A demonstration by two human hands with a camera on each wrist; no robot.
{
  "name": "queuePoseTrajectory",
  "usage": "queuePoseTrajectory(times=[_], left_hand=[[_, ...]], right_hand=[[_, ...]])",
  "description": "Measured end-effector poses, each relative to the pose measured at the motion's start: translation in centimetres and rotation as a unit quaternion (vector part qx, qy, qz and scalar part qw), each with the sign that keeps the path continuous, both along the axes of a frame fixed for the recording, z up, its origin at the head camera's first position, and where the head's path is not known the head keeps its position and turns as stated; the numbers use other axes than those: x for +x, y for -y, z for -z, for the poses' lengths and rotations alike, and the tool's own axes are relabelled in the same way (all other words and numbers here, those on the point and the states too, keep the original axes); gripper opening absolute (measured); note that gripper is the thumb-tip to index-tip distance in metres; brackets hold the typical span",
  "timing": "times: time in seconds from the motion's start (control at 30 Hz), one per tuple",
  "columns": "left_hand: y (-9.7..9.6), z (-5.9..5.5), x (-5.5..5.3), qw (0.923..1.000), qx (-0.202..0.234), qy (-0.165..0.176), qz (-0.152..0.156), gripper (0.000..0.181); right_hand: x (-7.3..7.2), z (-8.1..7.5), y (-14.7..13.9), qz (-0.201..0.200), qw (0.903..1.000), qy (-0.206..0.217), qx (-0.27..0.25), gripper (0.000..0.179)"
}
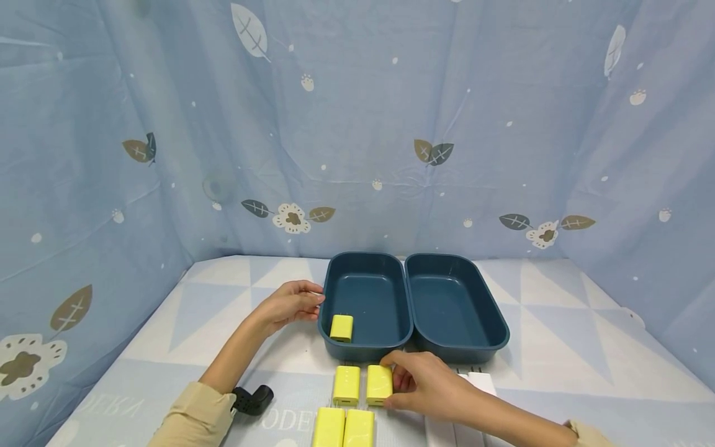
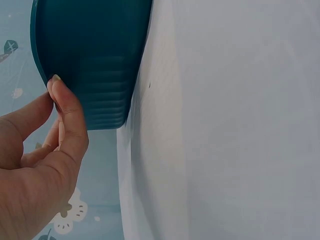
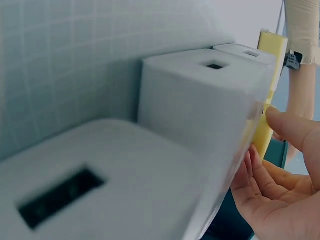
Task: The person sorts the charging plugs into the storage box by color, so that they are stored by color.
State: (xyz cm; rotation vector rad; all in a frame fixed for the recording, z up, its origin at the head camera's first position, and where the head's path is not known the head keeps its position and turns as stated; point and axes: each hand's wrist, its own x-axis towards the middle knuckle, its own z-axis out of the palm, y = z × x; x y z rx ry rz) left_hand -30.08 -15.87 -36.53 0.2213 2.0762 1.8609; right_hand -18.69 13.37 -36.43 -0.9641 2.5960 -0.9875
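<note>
Two dark blue trays stand side by side. My left hand (image 1: pixel 290 304) pinches the left rim of the left tray (image 1: pixel 365 295); in the left wrist view, thumb and finger meet at the tray's edge (image 2: pixel 42 70). One yellow charger plug (image 1: pixel 341 328) lies in that tray's near left corner. Just in front of the tray, my right hand (image 1: pixel 430 388) holds another yellow charger plug (image 1: pixel 378 385) between thumb and index finger. A third yellow plug (image 1: pixel 346 385) lies to its left, and two more (image 1: pixel 329 427) are nearer me.
The right tray (image 1: pixel 452 304) has nothing showing inside. White charger plugs (image 1: pixel 482 380) lie beneath and beside my right forearm; they loom large in the right wrist view (image 3: pixel 200 95). A black wrist strap piece (image 1: pixel 254 400) sits at my left cuff. Patterned blue curtain (image 1: pixel 368 124) encloses the table.
</note>
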Motion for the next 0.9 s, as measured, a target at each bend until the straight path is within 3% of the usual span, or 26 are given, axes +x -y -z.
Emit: queuePoseTrajectory(times=[0.3,0.6,0.9], left_hand=[[0.0,0.1,-0.1,1.0000,-0.001,0.000,-0.001,0.033],[0.0,-0.1,0.0,1.0000,0.000,0.000,0.002,0.035],[0.0,-0.1,-0.1,1.0000,0.001,0.000,0.006,0.035]], right_hand=[[0.7,-0.5,-0.5,0.009,0.9999,-0.011,-0.008,0.045],[1.8,-2.1,-1.4,-0.014,0.9993,0.003,-0.036,0.046],[2.1,-3.3,-1.9,-0.002,0.9992,-0.014,-0.038,0.045]])
